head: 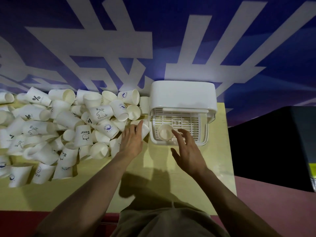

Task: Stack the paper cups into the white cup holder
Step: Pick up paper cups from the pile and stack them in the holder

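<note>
One white plastic cup holder [182, 100] stands at the far right end of a pale yellow table [159, 170], its back against a blue wall with broad white lettering [102, 48]. It is a rounded box with a solid smooth lid over the rear half and a slotted grid tray in front. One paper cup [165, 132] sits upright, mouth up, in the tray's near left corner.

To the left lies a heap of paper cups [59, 124], several dozen at least, too tangled to count exactly; they are tapered, rolled at the rim, mostly on their sides, some printed with a bear, "%" or a round blue emblem.

The left hand [132, 140] reaches to the heap's right edge, fingers around one plain cup [144, 130] just beside the holder's left wall; it seems to be gripping it, though the fingers are hidden. The right hand [188, 151] hovers with fingers spread and loosely bent, holding nothing, its fingertips [175, 132] at the rim of the cup in the tray.

Bare tabletop stretches between the hands and the near edge.
</note>
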`<state>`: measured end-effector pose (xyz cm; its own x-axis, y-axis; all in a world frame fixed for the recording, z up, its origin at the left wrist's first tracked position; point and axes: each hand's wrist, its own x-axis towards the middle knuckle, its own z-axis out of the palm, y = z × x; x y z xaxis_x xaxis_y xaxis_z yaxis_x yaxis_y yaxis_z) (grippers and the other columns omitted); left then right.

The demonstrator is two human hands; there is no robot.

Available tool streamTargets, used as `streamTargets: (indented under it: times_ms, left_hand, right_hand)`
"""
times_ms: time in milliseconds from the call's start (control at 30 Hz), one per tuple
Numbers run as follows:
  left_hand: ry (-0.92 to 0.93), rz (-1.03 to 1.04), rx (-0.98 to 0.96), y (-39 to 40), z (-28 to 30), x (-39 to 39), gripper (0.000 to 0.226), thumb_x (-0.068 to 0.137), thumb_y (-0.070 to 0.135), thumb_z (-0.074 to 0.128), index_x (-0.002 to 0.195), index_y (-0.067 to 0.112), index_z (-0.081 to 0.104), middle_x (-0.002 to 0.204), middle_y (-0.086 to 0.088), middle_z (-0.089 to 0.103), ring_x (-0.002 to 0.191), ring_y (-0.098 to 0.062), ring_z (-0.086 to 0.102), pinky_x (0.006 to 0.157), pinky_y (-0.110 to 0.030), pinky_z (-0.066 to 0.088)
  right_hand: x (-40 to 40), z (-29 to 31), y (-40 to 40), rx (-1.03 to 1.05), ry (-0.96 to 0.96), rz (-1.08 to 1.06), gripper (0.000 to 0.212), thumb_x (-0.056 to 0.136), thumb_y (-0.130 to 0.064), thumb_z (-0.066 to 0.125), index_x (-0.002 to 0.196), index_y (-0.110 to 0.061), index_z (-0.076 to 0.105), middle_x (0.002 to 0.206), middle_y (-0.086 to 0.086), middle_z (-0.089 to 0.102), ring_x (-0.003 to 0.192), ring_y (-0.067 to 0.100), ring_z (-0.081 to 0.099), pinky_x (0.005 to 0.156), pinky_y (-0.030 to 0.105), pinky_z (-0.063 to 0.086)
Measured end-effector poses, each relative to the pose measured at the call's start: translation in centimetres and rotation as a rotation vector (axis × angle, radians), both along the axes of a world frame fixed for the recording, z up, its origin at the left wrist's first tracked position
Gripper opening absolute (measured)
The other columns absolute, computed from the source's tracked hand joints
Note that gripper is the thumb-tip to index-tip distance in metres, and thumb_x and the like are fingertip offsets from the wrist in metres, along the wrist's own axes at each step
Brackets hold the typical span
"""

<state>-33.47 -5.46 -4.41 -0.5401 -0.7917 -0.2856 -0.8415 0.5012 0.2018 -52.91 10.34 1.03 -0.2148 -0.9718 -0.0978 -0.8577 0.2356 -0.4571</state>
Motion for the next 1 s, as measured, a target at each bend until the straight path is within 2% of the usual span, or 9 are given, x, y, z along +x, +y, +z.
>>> streamTargets:
  times_ms: [100, 200, 333, 433, 633, 700, 767, 900, 1000]
  left_hand:
    - [0.105, 0.009, 0.031, 0.1, 1.1, 0.6, 0.101, 0.082, 0.016, 0.069, 0.162, 0.02, 0.008, 0.133, -0.014, 0.04, 0.123, -0.032, 0.04, 0.107, -0.042, 0.038]
    - [0.272, 0.07, 0.066, 0.9, 3.6, 1.6, 0.101, 0.083, 0.016, 0.071, 0.162, 0.023, 0.008, 0.138, -0.014, 0.038, 0.122, -0.031, 0.037, 0.101, -0.044, 0.042]
    - [0.43, 0.106, 0.062, 2.4, 7.0, 5.1, 0.083, 0.083, 0.018, 0.074, 0.152, 0.017, 0.029, 0.135, -0.008, 0.048, 0.119, -0.026, 0.042, 0.094, -0.044, 0.046]
    - [0.447, 0.116, 0.019, 4.0, 8.3, 9.2, 0.07, 0.082, 0.022, 0.077, 0.141, 0.016, 0.041, 0.128, -0.004, 0.05, 0.112, -0.022, 0.043, 0.09, -0.041, 0.049]
    - [0.39, 0.231, 0.044, 7.3, 8.3, 17.7, 0.072, 0.082, 0.027, 0.076, 0.146, 0.026, 0.045, 0.132, -0.002, 0.039, 0.122, -0.023, 0.037, 0.095, -0.049, 0.048]
    - [0.411, 0.325, 0.084, 8.4, 8.4, 19.3, 0.07, 0.082, 0.04, 0.07, 0.146, 0.028, 0.044, 0.134, 0.003, 0.036, 0.121, -0.016, 0.032, 0.094, -0.046, 0.046]
    - [0.461, 0.388, 0.121, 9.3, 8.6, 20.6, 0.074, 0.082, 0.056, 0.058, 0.147, 0.026, 0.042, 0.132, 0.006, 0.041, 0.116, -0.01, 0.032, 0.093, -0.041, 0.042]
    - [0.521, 0.317, 0.063, 10.8, 8.4, 22.5, 0.069, 0.087, 0.049, 0.065, 0.142, 0.01, 0.048, 0.132, -0.001, 0.055, 0.112, -0.018, 0.046, 0.091, -0.04, 0.047]
    - [0.538, 0.372, 0.099, 11.3, 8.2, 23.3, 0.08, 0.082, 0.06, 0.062, 0.143, 0.011, 0.046, 0.134, 0.002, 0.055, 0.116, -0.016, 0.042, 0.088, -0.035, 0.045]
  right_hand:
    - [0.5, 0.3, 0.9, -0.03, -0.022, -0.017, 0.073, 0.091, -0.017, 0.072, 0.154, -0.015, 0.036, 0.151, 0.013, 0.038, 0.131, 0.029, 0.048, 0.095, 0.041, 0.056]
    - [1.8, 0.8, 0.8, -0.067, -0.043, -0.003, 0.07, 0.092, -0.016, 0.07, 0.154, -0.015, 0.038, 0.15, 0.011, 0.038, 0.131, 0.028, 0.048, 0.091, 0.038, 0.058]
    - [4.7, 1.2, -0.7, -0.112, -0.056, 0.051, 0.066, 0.092, -0.016, 0.068, 0.152, -0.012, 0.04, 0.145, 0.011, 0.042, 0.127, 0.029, 0.048, 0.09, 0.037, 0.057]
    - [7.5, 0.3, -2.0, -0.078, -0.068, 0.089, 0.062, 0.093, -0.021, 0.066, 0.15, -0.012, 0.041, 0.143, 0.012, 0.042, 0.127, 0.031, 0.047, 0.097, 0.04, 0.053]
    - [12.1, -2.8, -4.6, 0.104, 0.005, 0.15, 0.071, 0.092, -0.036, 0.068, 0.15, -0.012, 0.036, 0.141, 0.019, 0.04, 0.124, 0.038, 0.045, 0.104, 0.05, 0.047]
    - [13.1, -3.8, -5.8, 0.189, 0.002, 0.118, 0.076, 0.091, -0.039, 0.069, 0.152, -0.013, 0.032, 0.145, 0.021, 0.038, 0.128, 0.039, 0.042, 0.107, 0.048, 0.043]
    - [13.7, -5.0, -7.1, 0.231, 0.004, 0.094, 0.082, 0.088, -0.041, 0.071, 0.153, -0.012, 0.03, 0.147, 0.021, 0.037, 0.133, 0.039, 0.039, 0.111, 0.047, 0.039]
    - [14.4, -7.1, -8.7, 0.288, 0.075, 0.064, 0.088, 0.09, -0.048, 0.067, 0.154, -0.004, 0.026, 0.148, 0.022, 0.04, 0.138, 0.039, 0.035, 0.119, 0.046, 0.027]
    - [15.0, -7.5, -9.3, 0.319, 0.141, 0.053, 0.089, 0.09, -0.058, 0.06, 0.154, -0.008, 0.023, 0.147, 0.018, 0.042, 0.136, 0.038, 0.038, 0.119, 0.048, 0.025]
